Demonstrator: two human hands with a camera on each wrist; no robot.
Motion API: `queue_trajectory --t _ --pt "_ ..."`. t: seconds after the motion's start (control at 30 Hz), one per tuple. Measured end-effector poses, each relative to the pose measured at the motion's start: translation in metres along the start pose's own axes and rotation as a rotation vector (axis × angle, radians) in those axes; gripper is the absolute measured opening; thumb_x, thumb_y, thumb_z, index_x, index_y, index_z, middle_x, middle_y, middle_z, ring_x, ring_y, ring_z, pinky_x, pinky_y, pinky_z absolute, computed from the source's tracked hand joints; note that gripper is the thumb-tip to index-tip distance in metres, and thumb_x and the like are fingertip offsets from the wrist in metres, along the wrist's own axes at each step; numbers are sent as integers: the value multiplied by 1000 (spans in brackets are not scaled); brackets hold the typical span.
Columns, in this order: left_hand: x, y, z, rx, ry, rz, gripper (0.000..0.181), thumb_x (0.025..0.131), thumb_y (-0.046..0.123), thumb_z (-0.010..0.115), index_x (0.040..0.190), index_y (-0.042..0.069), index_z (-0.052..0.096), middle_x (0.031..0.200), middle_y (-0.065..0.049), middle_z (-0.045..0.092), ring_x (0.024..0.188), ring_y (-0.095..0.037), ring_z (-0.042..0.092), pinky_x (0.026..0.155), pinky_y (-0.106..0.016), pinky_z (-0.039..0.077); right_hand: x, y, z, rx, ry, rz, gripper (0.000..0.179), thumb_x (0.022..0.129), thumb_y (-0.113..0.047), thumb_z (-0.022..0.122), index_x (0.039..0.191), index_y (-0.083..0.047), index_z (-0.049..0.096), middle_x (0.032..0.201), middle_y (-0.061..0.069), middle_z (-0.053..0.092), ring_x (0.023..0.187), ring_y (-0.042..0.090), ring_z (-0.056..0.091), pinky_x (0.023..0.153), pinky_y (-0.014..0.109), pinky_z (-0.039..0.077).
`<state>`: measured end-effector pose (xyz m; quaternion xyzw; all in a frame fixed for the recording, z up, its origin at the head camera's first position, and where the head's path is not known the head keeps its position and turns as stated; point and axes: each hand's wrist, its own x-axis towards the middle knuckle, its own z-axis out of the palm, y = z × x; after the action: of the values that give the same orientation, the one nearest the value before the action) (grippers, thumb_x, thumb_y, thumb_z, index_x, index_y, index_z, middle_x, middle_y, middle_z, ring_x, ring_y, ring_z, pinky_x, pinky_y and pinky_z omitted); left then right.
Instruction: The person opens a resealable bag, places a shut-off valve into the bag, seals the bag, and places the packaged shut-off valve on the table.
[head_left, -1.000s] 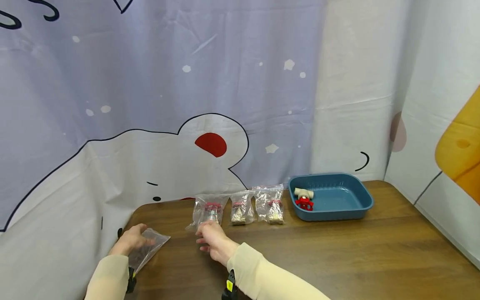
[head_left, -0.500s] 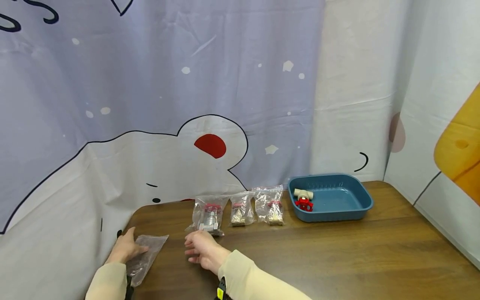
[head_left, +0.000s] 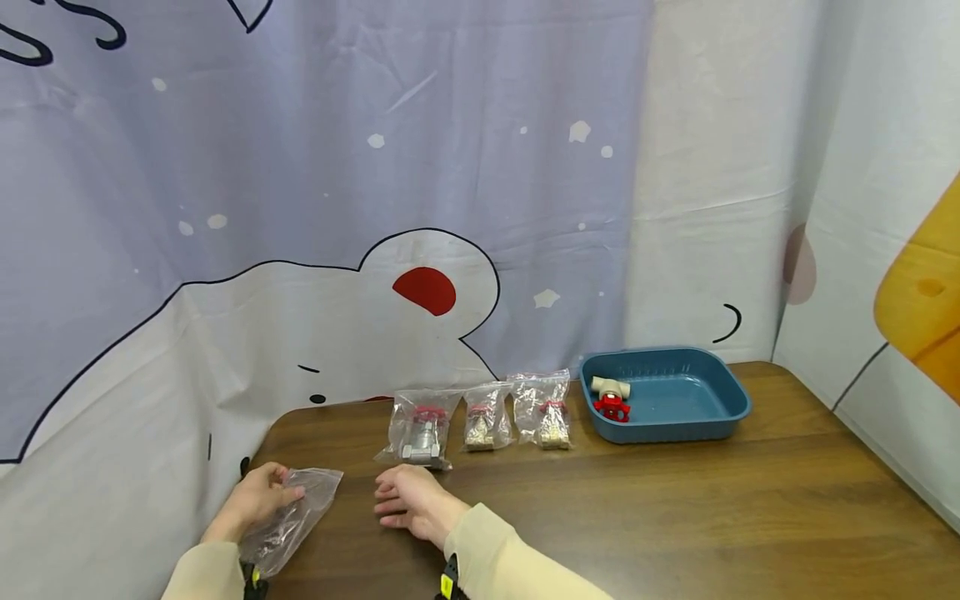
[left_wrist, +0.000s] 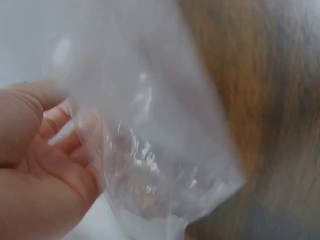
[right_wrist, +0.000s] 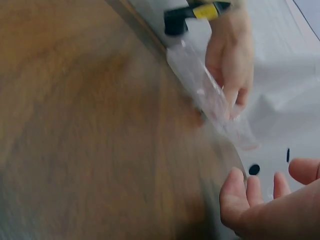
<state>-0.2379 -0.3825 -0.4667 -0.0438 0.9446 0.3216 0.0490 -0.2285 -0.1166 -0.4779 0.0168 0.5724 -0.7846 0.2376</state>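
Note:
Between thumb and fingers, my left hand [head_left: 258, 500] pinches a clear plastic bag [head_left: 303, 512] over the table's left side. In the left wrist view the bag [left_wrist: 150, 140] looks flat, with nothing plain to see inside. My right hand [head_left: 416, 500] is above the wood with loosely bent fingers and holds nothing. Just beyond it lies a bagged grey metal valve [head_left: 422, 446] with a red handle. Two brass valves with red handles, one [head_left: 479, 429] in the middle and one [head_left: 554, 429] to the right, lie in their own clear bags.
A blue tray [head_left: 738, 414] stands at the back right. In its left end lies a cream pipe valve [head_left: 611, 398] with a red handwheel. The wooden table [head_left: 675, 517] meets a printed curtain [head_left: 525, 208] behind and at the sides.
My right hand has drawn back toward me and left from the bagged grey valve, which now shows fully. My left hand has closed its thumb and fingers on the clear bag.

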Motion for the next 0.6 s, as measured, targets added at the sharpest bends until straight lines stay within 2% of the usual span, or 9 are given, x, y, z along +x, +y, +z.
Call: queue_trajectory --t 0.1,0.27,0.47,0.6 --pt "-5 9 5 -66 -15 30 40 89 17 73 114 -6 52 89 -9 67 76 -21 61 65 -36 49 1 -2 -8 -30 -15 -23 25 85 -3 52 107 2 61 98 15 61 84 28 60 67 35 50" --pt "-11 33 17 -126 -35 79 50 87 25 75 122 -2 52 95 -8 68 81 -20 63 69 -40 52 -1 -9 -17 -115 -30 -74 21 88 -3 50 106 2 61 97 13 60 80 24 58 63 31 50" --pt "-20 68 33 -187 -52 161 50 86 26 76 123 1 54 95 -6 66 83 -19 63 71 -38 52 -8 -21 -29 -245 -76 -151 20 92 -7 52 107 1 62 95 9 62 84 29 63 63 33 52" --pt "-26 91 42 -238 -64 225 48 86 23 76 124 2 54 95 -6 66 84 -18 64 70 -32 52 -14 -30 -39 -325 -132 -186 17 94 -11 54 105 -4 65 86 4 64 74 23 65 59 30 51"
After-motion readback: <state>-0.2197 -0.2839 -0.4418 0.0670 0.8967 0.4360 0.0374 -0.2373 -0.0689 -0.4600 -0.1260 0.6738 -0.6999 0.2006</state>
